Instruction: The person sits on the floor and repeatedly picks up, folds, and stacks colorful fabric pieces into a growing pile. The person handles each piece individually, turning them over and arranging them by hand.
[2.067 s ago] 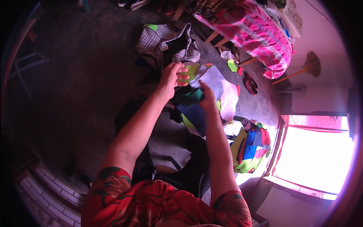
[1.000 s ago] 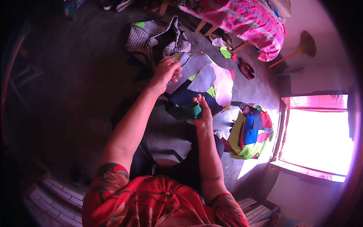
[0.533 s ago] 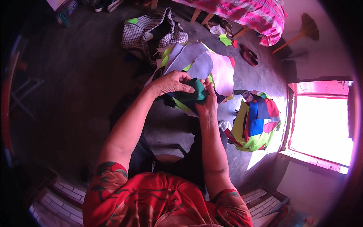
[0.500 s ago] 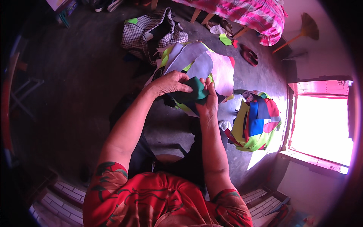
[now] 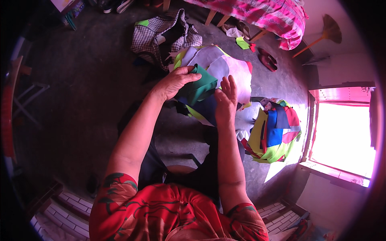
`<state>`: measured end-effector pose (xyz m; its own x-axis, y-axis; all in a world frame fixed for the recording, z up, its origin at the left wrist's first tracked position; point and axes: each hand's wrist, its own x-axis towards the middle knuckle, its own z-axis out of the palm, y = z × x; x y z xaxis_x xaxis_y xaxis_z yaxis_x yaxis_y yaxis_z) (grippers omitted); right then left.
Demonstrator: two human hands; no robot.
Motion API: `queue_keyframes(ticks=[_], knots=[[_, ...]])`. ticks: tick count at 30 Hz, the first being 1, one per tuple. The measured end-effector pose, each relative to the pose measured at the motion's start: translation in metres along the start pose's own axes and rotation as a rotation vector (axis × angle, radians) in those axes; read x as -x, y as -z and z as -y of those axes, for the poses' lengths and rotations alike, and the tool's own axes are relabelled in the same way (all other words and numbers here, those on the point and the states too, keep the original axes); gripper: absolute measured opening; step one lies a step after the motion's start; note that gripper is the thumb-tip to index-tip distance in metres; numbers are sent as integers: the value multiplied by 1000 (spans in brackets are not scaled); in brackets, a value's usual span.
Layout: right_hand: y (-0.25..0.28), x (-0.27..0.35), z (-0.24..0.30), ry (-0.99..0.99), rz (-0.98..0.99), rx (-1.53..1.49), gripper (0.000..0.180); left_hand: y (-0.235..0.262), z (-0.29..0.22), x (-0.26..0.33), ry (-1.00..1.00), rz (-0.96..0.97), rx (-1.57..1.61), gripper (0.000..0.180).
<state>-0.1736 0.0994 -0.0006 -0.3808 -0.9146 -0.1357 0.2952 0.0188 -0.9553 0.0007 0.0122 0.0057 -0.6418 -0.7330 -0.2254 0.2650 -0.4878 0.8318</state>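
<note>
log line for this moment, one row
left hand grips green cloth | right hand flat on it | fabric pile beyond

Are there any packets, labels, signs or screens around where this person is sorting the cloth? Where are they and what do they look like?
Checked bag: on the floor ahead of the hands, open and slumped, black-and-white check.
Flat item: top left edge of the view, pale with a yellow patch; too small to tell whether it is a package.
No labels, signs or screens show.
</note>
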Motion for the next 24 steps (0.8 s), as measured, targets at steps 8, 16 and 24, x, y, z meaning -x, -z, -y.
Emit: queue_keyframes(ticks=[8, 16, 24], knots=[[-7, 5, 5, 168, 222, 454, 59, 3, 10, -2, 82, 108, -77, 26], [-3, 6, 1, 121, 299, 523, 49, 7, 7, -2, 106, 179, -161, 22], [-1, 6, 7, -6, 312, 262, 26, 5, -2, 4, 150, 177, -207, 20]])
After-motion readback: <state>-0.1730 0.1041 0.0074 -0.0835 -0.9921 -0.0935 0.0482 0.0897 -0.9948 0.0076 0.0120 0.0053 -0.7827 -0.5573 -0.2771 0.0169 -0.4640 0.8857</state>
